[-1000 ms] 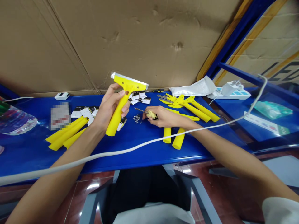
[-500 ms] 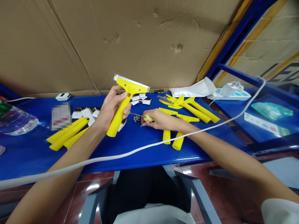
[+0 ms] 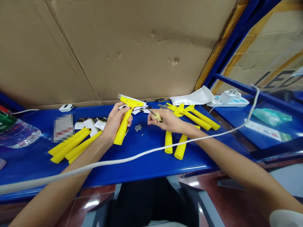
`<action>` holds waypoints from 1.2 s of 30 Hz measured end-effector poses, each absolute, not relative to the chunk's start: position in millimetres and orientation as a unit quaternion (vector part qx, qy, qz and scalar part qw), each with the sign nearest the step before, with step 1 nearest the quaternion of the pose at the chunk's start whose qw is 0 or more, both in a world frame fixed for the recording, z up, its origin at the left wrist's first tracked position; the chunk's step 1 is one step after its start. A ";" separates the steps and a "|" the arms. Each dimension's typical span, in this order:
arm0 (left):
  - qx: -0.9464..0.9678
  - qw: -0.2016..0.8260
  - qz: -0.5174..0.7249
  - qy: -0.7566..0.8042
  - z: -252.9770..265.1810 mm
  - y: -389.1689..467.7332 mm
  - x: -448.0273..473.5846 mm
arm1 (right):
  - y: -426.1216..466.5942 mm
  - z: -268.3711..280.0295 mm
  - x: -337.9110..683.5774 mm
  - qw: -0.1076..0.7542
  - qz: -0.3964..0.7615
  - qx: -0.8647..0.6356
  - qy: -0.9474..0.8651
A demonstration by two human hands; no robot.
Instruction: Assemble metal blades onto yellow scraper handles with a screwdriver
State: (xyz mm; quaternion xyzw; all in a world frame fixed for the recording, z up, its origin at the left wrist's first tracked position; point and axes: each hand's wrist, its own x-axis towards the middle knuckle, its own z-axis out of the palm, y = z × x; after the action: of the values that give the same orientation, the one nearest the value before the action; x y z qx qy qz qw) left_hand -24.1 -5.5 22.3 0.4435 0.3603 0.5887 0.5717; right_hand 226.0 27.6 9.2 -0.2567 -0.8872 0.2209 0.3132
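My left hand [image 3: 117, 121] is closed round the handle of a yellow scraper [image 3: 122, 126], held tilted above the table with its wide head and pale blade edge pointing away from me. My right hand [image 3: 167, 120] grips a screwdriver [image 3: 157, 117] with a pale yellow handle. Its thin shaft points up and left, the tip close to the right end of the scraper head; I cannot tell whether they touch. Between my hands lies a small pile of screws [image 3: 138, 127] on the blue table [image 3: 142, 160]. More yellow scraper handles [image 3: 181, 146] lie under and beside my right wrist.
Yellow scrapers [image 3: 79, 143] lie at left beside black-and-white cards [image 3: 91, 124]. A plastic bottle [image 3: 20, 134] is at far left. A white cable [image 3: 132, 156] crosses in front of my forearms. At the back right are a white packet [image 3: 193, 96] and a power strip [image 3: 230, 101].
My right hand with the screwdriver has moved right, away from the screw pile, and its tip has risen towards the scraper head. The scraper in my left hand sits somewhat lower.
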 end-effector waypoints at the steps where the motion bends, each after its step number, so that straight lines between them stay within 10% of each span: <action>1: 0.434 0.571 0.589 0.371 20.6 -4.3 -23.7 | 27.6 12.4 226.7 0.354 0.229 -0.265 -0.867; 7: 0.431 0.600 0.552 0.388 17.6 -9.8 -14.9 | 26.8 21.9 227.0 0.517 0.269 -0.282 -0.762; 36: 0.330 0.733 0.489 0.339 5.8 -26.0 6.8 | 27.3 19.8 224.3 0.461 0.336 -0.330 -0.752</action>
State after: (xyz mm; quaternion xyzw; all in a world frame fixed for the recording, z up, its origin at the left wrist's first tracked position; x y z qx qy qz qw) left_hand 6.8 -26.0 5.8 0.3305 0.3386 0.4893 0.7326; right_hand 224.3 27.3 19.8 -0.3303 -0.7518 0.3364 0.4611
